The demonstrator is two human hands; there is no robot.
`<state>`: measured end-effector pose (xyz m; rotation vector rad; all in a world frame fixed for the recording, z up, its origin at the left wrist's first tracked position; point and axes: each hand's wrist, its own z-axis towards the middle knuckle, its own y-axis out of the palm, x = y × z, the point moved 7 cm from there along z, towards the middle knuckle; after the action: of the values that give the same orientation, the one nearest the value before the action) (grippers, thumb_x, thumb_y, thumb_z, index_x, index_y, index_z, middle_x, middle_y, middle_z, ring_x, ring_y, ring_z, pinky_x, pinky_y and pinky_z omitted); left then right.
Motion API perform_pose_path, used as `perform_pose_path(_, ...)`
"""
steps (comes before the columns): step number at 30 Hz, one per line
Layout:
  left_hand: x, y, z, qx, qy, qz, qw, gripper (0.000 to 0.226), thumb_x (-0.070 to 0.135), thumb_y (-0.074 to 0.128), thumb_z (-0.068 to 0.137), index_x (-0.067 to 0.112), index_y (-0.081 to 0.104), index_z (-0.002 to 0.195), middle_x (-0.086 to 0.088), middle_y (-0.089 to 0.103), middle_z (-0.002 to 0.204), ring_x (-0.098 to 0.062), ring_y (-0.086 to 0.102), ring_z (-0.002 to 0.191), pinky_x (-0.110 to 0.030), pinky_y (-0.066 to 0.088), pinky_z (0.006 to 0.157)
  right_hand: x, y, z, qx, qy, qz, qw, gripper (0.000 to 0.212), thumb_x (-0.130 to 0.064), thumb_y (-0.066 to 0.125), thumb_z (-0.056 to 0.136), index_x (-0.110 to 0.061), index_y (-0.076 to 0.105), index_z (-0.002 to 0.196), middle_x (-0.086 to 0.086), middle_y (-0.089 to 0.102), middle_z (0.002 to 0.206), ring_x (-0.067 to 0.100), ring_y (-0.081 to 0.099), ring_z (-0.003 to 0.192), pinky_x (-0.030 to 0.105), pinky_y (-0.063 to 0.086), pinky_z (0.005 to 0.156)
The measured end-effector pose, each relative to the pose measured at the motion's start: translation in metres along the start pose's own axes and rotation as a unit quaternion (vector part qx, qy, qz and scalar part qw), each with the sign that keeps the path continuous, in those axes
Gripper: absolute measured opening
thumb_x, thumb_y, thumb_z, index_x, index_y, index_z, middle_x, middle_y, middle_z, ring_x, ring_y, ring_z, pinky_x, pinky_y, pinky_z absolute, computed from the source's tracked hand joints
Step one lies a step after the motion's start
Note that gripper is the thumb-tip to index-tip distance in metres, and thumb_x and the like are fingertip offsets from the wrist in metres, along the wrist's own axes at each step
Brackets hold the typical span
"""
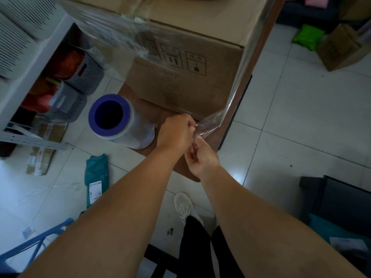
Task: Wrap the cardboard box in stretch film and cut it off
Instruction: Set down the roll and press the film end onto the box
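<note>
Cardboard box (184, 77) stands on a brown table (160, 153), set back from the near edge, printed handling symbols facing the camera. Stretch film (210, 123) lies over the box's upper left part, wrinkled and glossy, and a band of it runs down the box's right corner toward the table's near right corner.

Film roll (120, 122) stands upright on the table by the near left corner, just in front of the box, its purple core open end up. Roll apart from both hands.

Left hand (176, 133) is fisted, fingers pressed together on the bunched end of the film. Right hand (200, 157) sits just below it, touching, thumb and fingers pinching the same strand. The film between hands and box looks pulled taut, though glare makes that hard to confirm.

Below the table: tiled floor (291, 117), a white shoe (184, 207), a teal mailer bag (97, 177). Grey baskets (80, 77) sit on a shelf at left.
</note>
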<state>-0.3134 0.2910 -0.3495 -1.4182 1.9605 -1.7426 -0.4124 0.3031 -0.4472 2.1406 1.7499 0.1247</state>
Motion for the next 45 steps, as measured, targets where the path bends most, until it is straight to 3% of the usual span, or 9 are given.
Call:
perform_pose_path(8, 0.003, -0.015, 0.033, 0.004, 0.040, 0.054, 0.998, 0.020, 0.025, 0.051, 0.094, 0.016, 0.067, 0.100, -0.008, 0.070, 0.098, -0.028, 0.064, 0.094, -0.033, 0.050, 0.075, -0.008, 0.044, 0.013, 0.013, -0.032, 0.023, 0.999, 0.011, -0.019, 0.063, 0.092, -0.015, 0.067, 0.083, 0.001, 0.072, 0.085, 0.011, 0.065, 0.077, 0.030, 0.050, 0.099)
perform_pose_path(16, 0.000, -0.025, 0.047, 0.006, 0.056, 0.057, 0.997, 0.025, 0.036, 0.055, 0.093, 0.015, 0.067, 0.101, -0.007, 0.070, 0.099, -0.028, 0.065, 0.094, -0.035, 0.051, 0.075, -0.016, 0.056, 0.020, 0.032, -0.071, -0.003, 0.997, 0.017, -0.031, 0.061, 0.093, -0.016, 0.064, 0.086, 0.012, 0.066, 0.125, 0.027, 0.058, 0.123, 0.041, 0.047, 0.105)
perform_pose_path(19, 0.001, -0.027, 0.048, 0.017, 0.057, 0.062, 0.996, 0.027, 0.041, 0.056, 0.091, 0.018, 0.069, 0.097, -0.005, 0.071, 0.096, -0.028, 0.065, 0.093, -0.034, 0.051, 0.074, -0.017, 0.051, 0.017, 0.068, -0.083, -0.051, 0.993, 0.024, -0.037, 0.061, 0.092, -0.016, 0.061, 0.081, 0.013, 0.070, 0.116, 0.026, 0.064, 0.113, 0.040, 0.052, 0.099)
perform_pose_path(24, -0.011, -0.036, 0.058, 0.055, 0.026, 0.101, 0.993, 0.041, 0.056, 0.058, 0.083, 0.016, 0.067, 0.080, -0.007, 0.069, 0.084, -0.028, 0.065, 0.083, -0.029, 0.043, 0.064, -0.015, 0.048, 0.022, 0.086, -0.087, -0.090, 0.988, 0.029, -0.043, 0.059, 0.092, -0.017, 0.059, 0.078, -0.004, 0.055, 0.065, 0.008, 0.049, 0.056, 0.023, 0.049, 0.061)
perform_pose_path(35, -0.047, -0.019, 0.048, 0.048, -0.118, -0.147, 0.981, 0.030, 0.028, 0.051, 0.095, 0.006, 0.070, 0.084, -0.015, 0.070, 0.089, -0.032, 0.064, 0.090, -0.030, 0.043, 0.066, -0.038, 0.014, 0.009, 0.108, -0.160, -0.195, 0.962, 0.015, -0.006, 0.054, 0.096, -0.014, 0.065, 0.098, 0.002, 0.067, 0.085, 0.009, 0.060, 0.067, 0.024, 0.055, 0.077)
perform_pose_path(37, -0.053, -0.003, 0.045, 0.021, -0.162, -0.216, 0.963, 0.020, 0.012, 0.054, 0.091, 0.006, 0.071, 0.099, -0.016, 0.071, 0.100, -0.033, 0.065, 0.097, -0.034, 0.052, 0.080, -0.047, 0.013, 0.005, 0.102, -0.215, -0.260, 0.936, 0.024, 0.000, 0.047, 0.096, -0.016, 0.064, 0.090, 0.001, 0.065, 0.083, 0.013, 0.059, 0.071, 0.031, 0.053, 0.084)
perform_pose_path(39, -0.055, 0.013, 0.039, -0.006, -0.210, -0.332, 0.920, 0.024, 0.007, 0.051, 0.089, 0.009, 0.069, 0.104, -0.015, 0.070, 0.106, -0.031, 0.066, 0.098, -0.038, 0.054, 0.084, -0.058, 0.017, -0.004, 0.097, -0.285, -0.386, 0.872, 0.030, 0.003, 0.042, 0.094, -0.016, 0.065, 0.091, 0.000, 0.066, 0.086, 0.017, 0.059, 0.081, 0.035, 0.050, 0.093)
perform_pose_path(42, -0.044, 0.032, 0.021, -0.059, -0.293, -0.533, 0.792, 0.031, 0.024, 0.034, 0.102, 0.009, 0.062, 0.102, -0.010, 0.067, 0.103, -0.023, 0.064, 0.088, -0.032, 0.047, 0.073, -0.073, 0.036, -0.034, 0.082, -0.355, -0.601, 0.711, 0.038, 0.000, 0.044, 0.091, -0.014, 0.064, 0.120, 0.003, 0.069, 0.114, 0.019, 0.062, 0.104, 0.026, 0.046, 0.095)
perform_pose_path(45, -0.032, 0.044, 0.011, -0.110, -0.325, -0.661, 0.667, 0.059, 0.043, 0.019, 0.103, 0.000, 0.049, 0.131, -0.015, 0.057, 0.128, -0.026, 0.059, 0.109, -0.033, 0.042, 0.086, -0.080, 0.057, -0.052, 0.051, -0.368, -0.723, 0.582, 0.045, -0.003, 0.046, 0.092, -0.018, 0.054, 0.134, 0.008, 0.064, 0.126, 0.028, 0.061, 0.112, 0.023, 0.042, 0.082)
